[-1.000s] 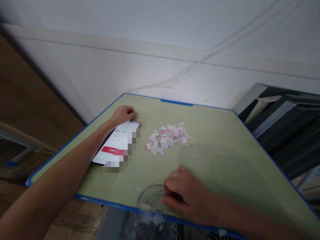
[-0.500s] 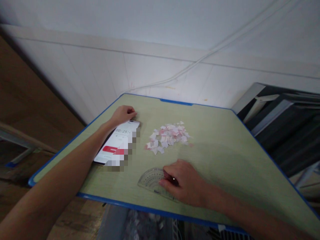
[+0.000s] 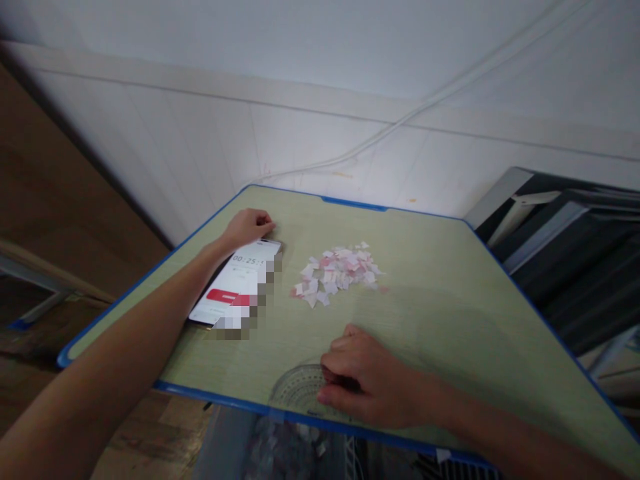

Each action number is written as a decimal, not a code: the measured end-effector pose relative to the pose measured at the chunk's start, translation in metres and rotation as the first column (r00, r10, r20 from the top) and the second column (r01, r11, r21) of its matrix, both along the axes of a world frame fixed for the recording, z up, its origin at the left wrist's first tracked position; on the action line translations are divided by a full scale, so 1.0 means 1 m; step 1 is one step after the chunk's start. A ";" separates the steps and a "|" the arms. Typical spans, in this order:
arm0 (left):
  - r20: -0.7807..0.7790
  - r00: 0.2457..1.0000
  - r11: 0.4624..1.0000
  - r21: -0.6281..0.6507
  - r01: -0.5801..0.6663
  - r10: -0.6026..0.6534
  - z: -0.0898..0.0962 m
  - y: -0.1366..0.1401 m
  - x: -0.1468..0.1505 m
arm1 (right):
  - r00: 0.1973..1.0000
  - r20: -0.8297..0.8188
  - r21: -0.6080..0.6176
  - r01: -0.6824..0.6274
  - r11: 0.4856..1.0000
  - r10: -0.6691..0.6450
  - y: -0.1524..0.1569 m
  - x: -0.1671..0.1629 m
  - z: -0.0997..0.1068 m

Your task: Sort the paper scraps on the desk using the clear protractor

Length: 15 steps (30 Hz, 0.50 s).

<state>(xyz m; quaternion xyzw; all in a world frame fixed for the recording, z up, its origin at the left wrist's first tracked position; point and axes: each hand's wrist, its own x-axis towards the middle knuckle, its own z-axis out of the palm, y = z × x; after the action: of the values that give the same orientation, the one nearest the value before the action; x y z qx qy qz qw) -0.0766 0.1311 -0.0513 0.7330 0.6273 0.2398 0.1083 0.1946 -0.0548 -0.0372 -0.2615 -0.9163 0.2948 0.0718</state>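
My right hand [image 3: 365,377] is closed on a clear protractor [image 3: 295,390] at the table's front edge. The fingers cover its right part, and its straight side reaches over the blue rim. Beyond the far end of a smartphone [image 3: 227,277], my left hand [image 3: 249,227] rests on the table with curled fingers; nothing shows in them. The phone lies face up beside the left forearm, showing a running timer and a red button, and part of it is blurred by pixels. A loose heap of small pink and white paper scraps [image 3: 343,270] lies mid-table.
The pale green table [image 3: 425,267] has a blue rim, and its far side stands by a white wall with a cable [image 3: 370,140]. Below the front edge is a grey bin [image 3: 225,440] with paper scraps inside. Dark folded items [image 3: 565,247] lean at the right.
My right hand has drawn the protractor toward me, from the tabletop to the front edge. My left hand, the phone and the scraps stay in place.
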 end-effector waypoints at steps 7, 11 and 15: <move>0.012 1.000 1.000 -0.002 -0.003 0.003 -0.001 0.000 -0.001 | 0.997 -0.024 -0.103 -0.081 0.991 0.079 0.004 0.004 0.003; 0.016 1.000 1.000 0.000 -0.001 0.001 -0.001 0.000 -0.002 | 0.996 -0.059 -0.150 -0.079 0.985 0.071 0.007 0.008 0.003; 0.012 1.000 1.000 -0.009 0.000 0.000 0.001 -0.002 -0.002 | 0.990 -0.054 -0.198 -0.142 0.970 0.133 0.014 0.021 0.008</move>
<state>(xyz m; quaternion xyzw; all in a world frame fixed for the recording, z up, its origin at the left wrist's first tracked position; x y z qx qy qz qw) -0.0785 0.1295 -0.0507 0.7311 0.6276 0.2415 0.1155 0.2160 -0.0413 -0.0295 -0.1973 -0.8961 0.3953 0.0430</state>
